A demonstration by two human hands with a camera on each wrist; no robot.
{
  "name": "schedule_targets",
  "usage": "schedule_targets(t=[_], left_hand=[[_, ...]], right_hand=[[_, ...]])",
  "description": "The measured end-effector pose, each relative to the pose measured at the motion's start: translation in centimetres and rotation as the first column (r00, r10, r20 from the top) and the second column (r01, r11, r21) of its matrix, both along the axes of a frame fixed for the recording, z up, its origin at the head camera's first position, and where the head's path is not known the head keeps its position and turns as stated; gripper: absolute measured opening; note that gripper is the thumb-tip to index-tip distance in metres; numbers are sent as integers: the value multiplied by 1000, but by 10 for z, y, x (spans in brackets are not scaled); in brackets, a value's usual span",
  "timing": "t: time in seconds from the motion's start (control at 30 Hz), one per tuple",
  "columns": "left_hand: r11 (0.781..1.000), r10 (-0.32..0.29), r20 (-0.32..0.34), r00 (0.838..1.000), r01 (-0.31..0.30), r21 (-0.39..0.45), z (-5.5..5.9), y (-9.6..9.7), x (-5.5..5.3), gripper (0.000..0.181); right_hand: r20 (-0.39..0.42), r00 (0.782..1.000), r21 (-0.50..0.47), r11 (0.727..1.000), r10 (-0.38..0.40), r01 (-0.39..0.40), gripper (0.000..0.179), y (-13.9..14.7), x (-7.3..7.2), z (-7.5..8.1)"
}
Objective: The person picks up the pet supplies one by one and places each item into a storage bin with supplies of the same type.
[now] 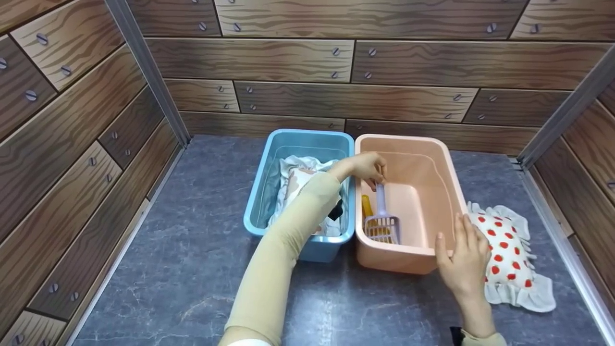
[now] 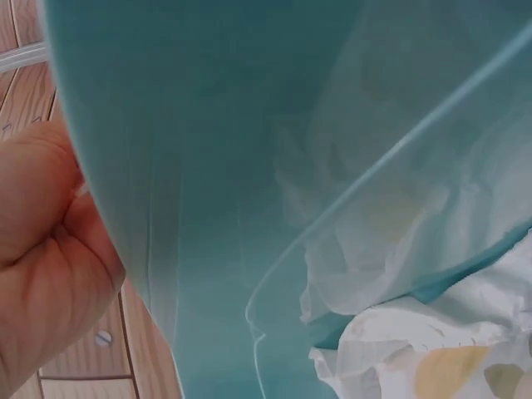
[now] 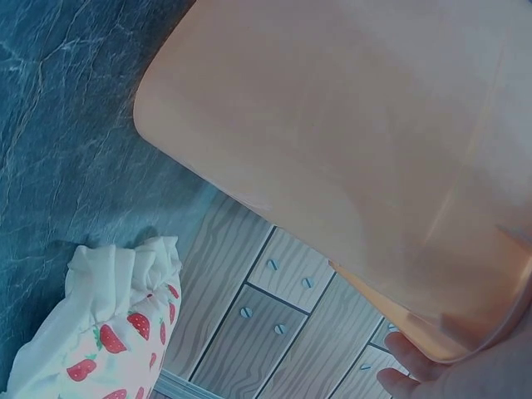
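My left fingers (image 1: 379,173) pinch the purple scoop (image 1: 381,201) inside the peach bin (image 1: 420,163); my right fingers (image 1: 460,235), extended, touch its rim (image 1: 401,248).

We see a dark grey-blue, pale-veined surface (image 1: 182,269); on it we find a blue tub (image 1: 319,251) and, just beside it, a peach tub (image 1: 396,260); to the right of these lies a white, frilled cushion (image 1: 508,252) printed with red strawberries.

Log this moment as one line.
Left hand: pinches lavender slotted scoop; right hand: touches peach bin; scoop: inside bin; strawberry-print cushion: right of bin
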State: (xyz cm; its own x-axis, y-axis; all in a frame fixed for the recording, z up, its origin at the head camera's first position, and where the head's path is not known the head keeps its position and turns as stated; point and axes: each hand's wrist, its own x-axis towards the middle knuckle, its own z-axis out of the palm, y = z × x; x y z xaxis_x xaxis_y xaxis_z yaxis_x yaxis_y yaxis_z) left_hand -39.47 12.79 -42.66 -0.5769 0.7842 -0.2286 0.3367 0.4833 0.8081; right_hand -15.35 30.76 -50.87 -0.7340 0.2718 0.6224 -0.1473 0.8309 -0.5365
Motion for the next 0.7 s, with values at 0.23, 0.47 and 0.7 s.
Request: schedule_targets(t=[0.23,0.47,0.7], left_hand=[[999,-27,55,998,30,-45,3,4,1,6],[992,-6,-82,997,-4,-126,5,7,8,10],[972,-63,-272,960,-2,-235,3,7,14,25]], right_hand=[[-4,1000,2,1000,4,-4,57,2,1,0],[7,1000,2,1000,5,-5,58,2,1,1],[2,1000,6,1000,3,-3,58,2,1,0]])
